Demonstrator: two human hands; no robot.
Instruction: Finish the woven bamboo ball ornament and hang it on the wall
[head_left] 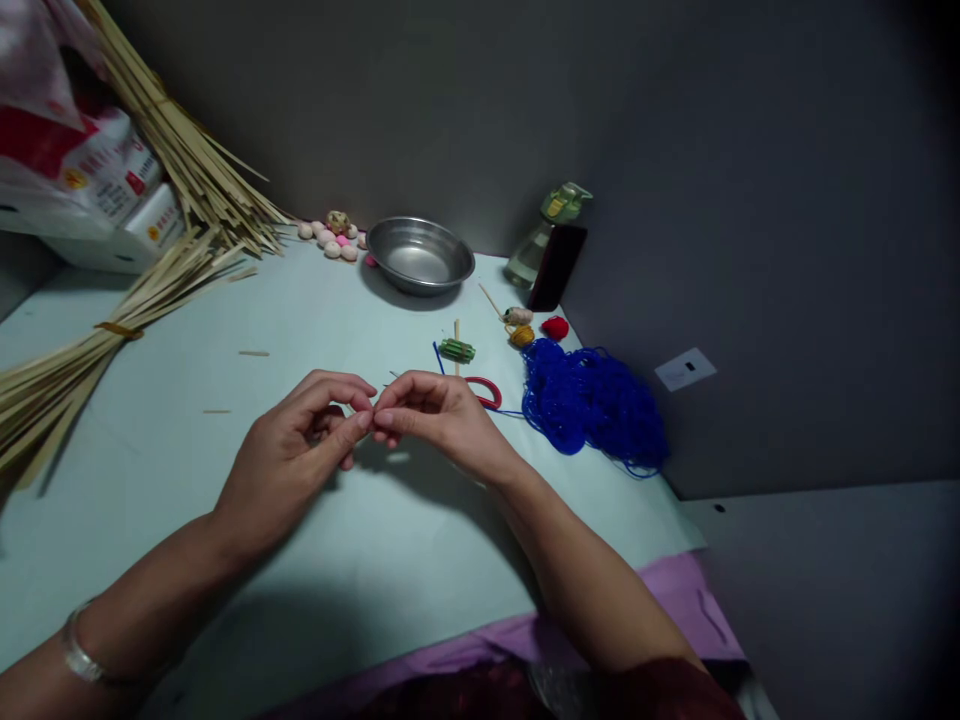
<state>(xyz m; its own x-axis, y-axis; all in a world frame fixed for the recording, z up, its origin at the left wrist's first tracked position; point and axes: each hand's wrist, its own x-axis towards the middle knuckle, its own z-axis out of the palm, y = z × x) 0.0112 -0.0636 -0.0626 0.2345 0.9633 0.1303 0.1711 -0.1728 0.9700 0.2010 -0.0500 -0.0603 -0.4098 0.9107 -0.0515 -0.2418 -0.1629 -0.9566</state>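
— What are the two hands doing?
— The left hand (300, 450) and right hand (431, 415) meet fingertip to fingertip above the pale green tabletop (225, 330). Each grip is pinched together on something too tiny to see.
— What is close by?
— A red curved loop (487, 390) just behind the right hand, then a heap of blue string (592, 405).
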